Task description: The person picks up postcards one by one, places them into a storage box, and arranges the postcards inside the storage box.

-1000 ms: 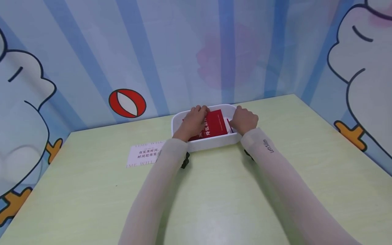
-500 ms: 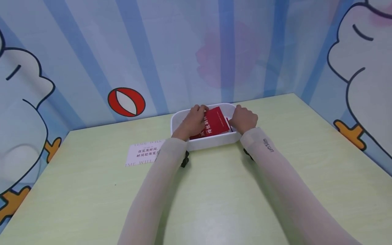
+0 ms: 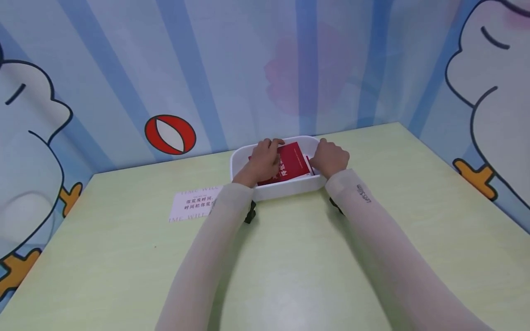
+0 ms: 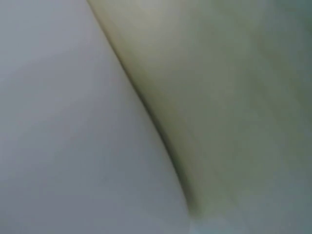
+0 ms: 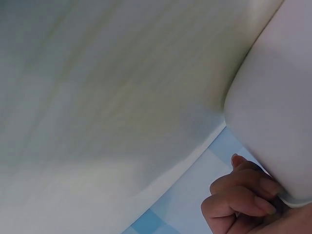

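Observation:
A white plastic bin (image 3: 290, 187) stands near the back edge of the table. Inside it lies a red booklet (image 3: 296, 161) with white characters on its cover. My left hand (image 3: 261, 163) reaches over the bin's front rim and grips the booklet's left part, its fingers bent over the far edge. At the bin's right end my right hand (image 3: 331, 158) holds the rim, and the right wrist view shows those fingers (image 5: 234, 200) curled against the wall. Between booklet and right hand, another red-and-white item (image 3: 311, 166) shows partly. The left wrist view shows only bin wall (image 4: 73, 136) and table.
A white card (image 3: 192, 205) with printed characters lies on the pale table (image 3: 281, 257), left of the bin and partly covered by my left sleeve (image 3: 207, 257). A patterned curtain (image 3: 248, 69) rises right behind the table's back edge and along both sides.
The red booklet has rocked slightly in the bin, turning a little and then partly back. Both hands keep their places on booklet and rim. The head view has tipped down slightly.

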The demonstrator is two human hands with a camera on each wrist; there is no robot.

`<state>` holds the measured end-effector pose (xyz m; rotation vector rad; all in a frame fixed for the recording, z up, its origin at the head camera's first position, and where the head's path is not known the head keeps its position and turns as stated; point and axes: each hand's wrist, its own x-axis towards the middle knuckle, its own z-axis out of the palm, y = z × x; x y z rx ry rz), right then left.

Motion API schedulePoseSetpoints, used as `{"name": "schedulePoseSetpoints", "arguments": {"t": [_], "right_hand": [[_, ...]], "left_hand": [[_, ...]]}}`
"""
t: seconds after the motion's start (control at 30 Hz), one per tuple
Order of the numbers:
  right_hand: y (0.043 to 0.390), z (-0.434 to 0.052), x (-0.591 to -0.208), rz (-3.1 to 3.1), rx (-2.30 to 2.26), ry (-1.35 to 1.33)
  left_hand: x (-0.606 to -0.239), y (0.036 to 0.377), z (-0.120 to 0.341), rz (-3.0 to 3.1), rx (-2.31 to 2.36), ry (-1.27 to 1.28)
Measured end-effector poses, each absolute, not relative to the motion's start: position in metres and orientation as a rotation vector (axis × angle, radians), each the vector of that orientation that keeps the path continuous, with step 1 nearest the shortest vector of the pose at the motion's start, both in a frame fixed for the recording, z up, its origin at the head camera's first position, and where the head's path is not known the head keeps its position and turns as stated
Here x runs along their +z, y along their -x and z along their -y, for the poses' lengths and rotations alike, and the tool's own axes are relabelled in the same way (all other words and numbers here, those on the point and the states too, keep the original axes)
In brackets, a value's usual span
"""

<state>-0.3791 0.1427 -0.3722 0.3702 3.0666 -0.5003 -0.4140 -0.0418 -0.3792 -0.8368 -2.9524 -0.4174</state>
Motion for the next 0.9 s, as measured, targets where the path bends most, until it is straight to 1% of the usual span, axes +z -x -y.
{"name": "schedulePoseSetpoints", "arguments": {"t": [0.5,0.9], "right_hand": [[0.3849,-0.1432,-0.3735,-3.069,-0.486,-0.377],[0.3807,-0.1423,-0.3731,-3.053,-0.499,-0.37]], "left_hand": [[-0.3776,0.4134,0.0424,2.966,-0.471,0.871],[-0.3804,0.4106,0.0426,2.998,-0.475,0.889]]}}
